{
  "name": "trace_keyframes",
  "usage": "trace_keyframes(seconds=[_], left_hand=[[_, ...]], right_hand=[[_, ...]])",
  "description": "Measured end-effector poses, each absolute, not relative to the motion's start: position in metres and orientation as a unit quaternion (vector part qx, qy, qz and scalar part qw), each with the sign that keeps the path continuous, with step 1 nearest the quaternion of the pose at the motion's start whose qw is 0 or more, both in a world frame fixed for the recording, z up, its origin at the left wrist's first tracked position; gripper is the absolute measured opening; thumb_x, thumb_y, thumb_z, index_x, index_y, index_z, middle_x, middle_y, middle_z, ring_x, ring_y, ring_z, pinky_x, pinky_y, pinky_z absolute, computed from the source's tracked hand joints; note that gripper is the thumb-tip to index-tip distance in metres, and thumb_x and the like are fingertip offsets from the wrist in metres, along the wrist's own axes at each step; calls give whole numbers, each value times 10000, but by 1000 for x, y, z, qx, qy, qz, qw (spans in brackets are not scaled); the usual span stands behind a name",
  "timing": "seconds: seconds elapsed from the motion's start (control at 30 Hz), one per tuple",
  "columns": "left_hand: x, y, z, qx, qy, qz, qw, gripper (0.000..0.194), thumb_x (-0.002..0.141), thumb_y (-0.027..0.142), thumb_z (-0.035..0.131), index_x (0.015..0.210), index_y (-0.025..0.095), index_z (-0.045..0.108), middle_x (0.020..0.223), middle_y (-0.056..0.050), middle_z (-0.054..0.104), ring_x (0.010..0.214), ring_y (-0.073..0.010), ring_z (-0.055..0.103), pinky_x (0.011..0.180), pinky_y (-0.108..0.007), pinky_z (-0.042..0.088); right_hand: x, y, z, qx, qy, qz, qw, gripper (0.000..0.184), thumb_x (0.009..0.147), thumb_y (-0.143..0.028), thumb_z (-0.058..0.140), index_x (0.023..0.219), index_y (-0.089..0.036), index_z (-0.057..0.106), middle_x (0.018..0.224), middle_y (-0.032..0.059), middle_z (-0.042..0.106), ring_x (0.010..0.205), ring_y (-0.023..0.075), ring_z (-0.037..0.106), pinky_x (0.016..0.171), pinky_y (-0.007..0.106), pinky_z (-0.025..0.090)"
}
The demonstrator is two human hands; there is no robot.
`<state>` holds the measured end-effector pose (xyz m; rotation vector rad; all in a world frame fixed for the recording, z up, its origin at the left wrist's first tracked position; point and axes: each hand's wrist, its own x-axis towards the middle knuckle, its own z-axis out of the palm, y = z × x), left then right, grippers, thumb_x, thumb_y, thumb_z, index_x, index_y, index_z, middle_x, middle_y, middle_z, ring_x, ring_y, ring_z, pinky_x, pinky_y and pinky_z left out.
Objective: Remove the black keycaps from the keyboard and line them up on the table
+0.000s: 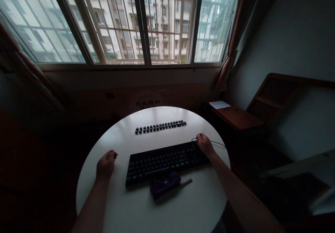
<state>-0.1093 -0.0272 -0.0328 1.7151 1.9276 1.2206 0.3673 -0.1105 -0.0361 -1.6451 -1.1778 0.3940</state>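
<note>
A black keyboard [164, 161] lies across the middle of a round white table [125, 138]. My right hand [205, 145] rests at the keyboard's far right corner, its fingers pinched on a thin wire tool beside the black cable [218, 143]. My left hand [106, 165] lies on the table left of the keyboard, fingers curled in, nothing visible in it. A row of several loose black keycaps [160, 126] sits beyond the keyboard. A purple brush-like object with a pale handle [167, 185] lies just in front of the keyboard.
A wide barred window fills the wall behind the table. A dark wooden side table [235, 116] with a white paper [220, 104] stands at the right, with wooden furniture behind it. A curtain [232, 48] hangs at the window's right edge.
</note>
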Motion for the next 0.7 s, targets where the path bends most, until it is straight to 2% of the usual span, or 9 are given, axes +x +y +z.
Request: trace_keyframes(seconds=[0.23, 0.33, 0.4, 0.47, 0.53, 0.63, 0.7], left_hand=[[-62, -48, 16, 717, 595, 347, 108, 328, 823, 450, 385, 789, 215, 612, 854, -56, 698, 819, -244, 641, 754, -325, 475], [-15, -64, 41, 804, 530, 237, 131, 350, 864, 466, 392, 841, 210, 630, 872, -72, 688, 813, -248, 630, 754, -344, 470], [19, -74, 48, 856, 468, 165, 144, 330, 876, 442, 427, 921, 211, 658, 948, -88, 687, 905, -261, 625, 815, -363, 464], [51, -82, 44, 894, 409, 112, 143, 310, 857, 410, 487, 1014, 214, 668, 1053, -106, 678, 1007, -275, 605, 881, -376, 454], [78, -86, 34, 913, 373, 105, 129, 391, 851, 400, 519, 1171, 201, 626, 1191, -126, 639, 1130, -279, 562, 975, -382, 417], [109, -86, 12, 906, 398, 110, 96, 494, 890, 409, 495, 1320, 169, 530, 1375, -178, 519, 1291, -310, 451, 1071, -449, 334], [123, -84, -2, 899, 414, 112, 85, 515, 912, 414, 475, 1359, 158, 495, 1426, -202, 464, 1331, -331, 405, 1087, -495, 304]], right_hand=[[368, -111, -35, -672, -498, 176, 520, 304, 855, -418, 389, 736, -205, 572, 582, 24, 600, 570, 191, 564, 544, 272, 423], [366, -113, -36, -665, -504, 171, 524, 315, 871, -433, 384, 745, -207, 565, 615, 34, 617, 582, 193, 570, 555, 276, 432], [365, -115, -37, -661, -510, 165, 525, 325, 886, -442, 371, 755, -208, 556, 652, 43, 630, 605, 196, 578, 579, 279, 441], [363, -117, -36, -657, -519, 158, 523, 332, 900, -443, 356, 765, -209, 549, 685, 50, 637, 636, 201, 587, 615, 285, 447], [359, -120, -36, -652, -533, 151, 518, 326, 907, -438, 355, 779, -210, 549, 699, 51, 636, 656, 207, 593, 646, 290, 445], [355, -126, -34, -641, -559, 142, 507, 302, 909, -431, 372, 807, -212, 554, 700, 41, 632, 654, 209, 594, 667, 292, 430], [353, -128, -33, -639, -568, 137, 501, 292, 913, -425, 370, 818, -216, 551, 707, 37, 632, 652, 208, 597, 665, 288, 421]])
